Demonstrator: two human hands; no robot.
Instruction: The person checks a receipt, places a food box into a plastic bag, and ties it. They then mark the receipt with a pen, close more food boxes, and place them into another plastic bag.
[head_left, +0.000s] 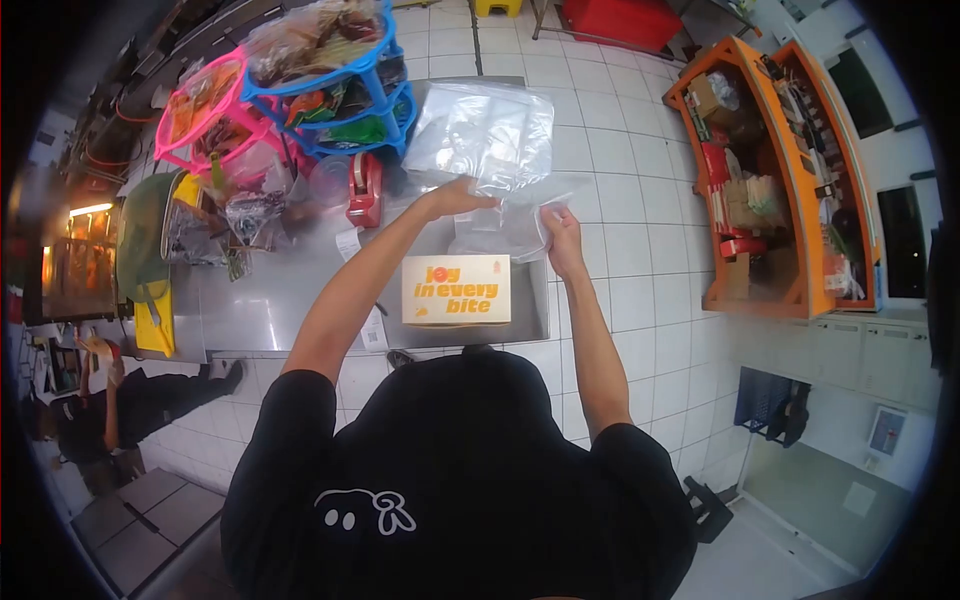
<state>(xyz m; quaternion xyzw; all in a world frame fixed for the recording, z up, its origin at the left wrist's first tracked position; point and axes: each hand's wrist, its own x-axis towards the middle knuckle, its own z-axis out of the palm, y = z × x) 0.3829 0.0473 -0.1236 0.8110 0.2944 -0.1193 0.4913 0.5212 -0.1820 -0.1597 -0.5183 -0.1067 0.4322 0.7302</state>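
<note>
Both hands are at a clear plastic bag (pixel 520 225) beyond the box. My left hand (pixel 462 198) is closed on the bag's left side, beside a stack of clear bags (pixel 480 130). My right hand (pixel 562 238) pinches the bag's right edge. A cream box (pixel 456 290) with orange lettering lies on the metal table (pixel 270 310), just nearer to me than the bag. To the left of my left hand stands a red tape dispenser (pixel 365 190).
Blue tiered baskets (pixel 385 75) and a pink basket (pixel 172 155) hold packets at the back left. An orange shelf unit (pixel 715 255) stands at right. Another person (pixel 130 405) is at far left. A red container (pixel 622 22) sits at the back.
</note>
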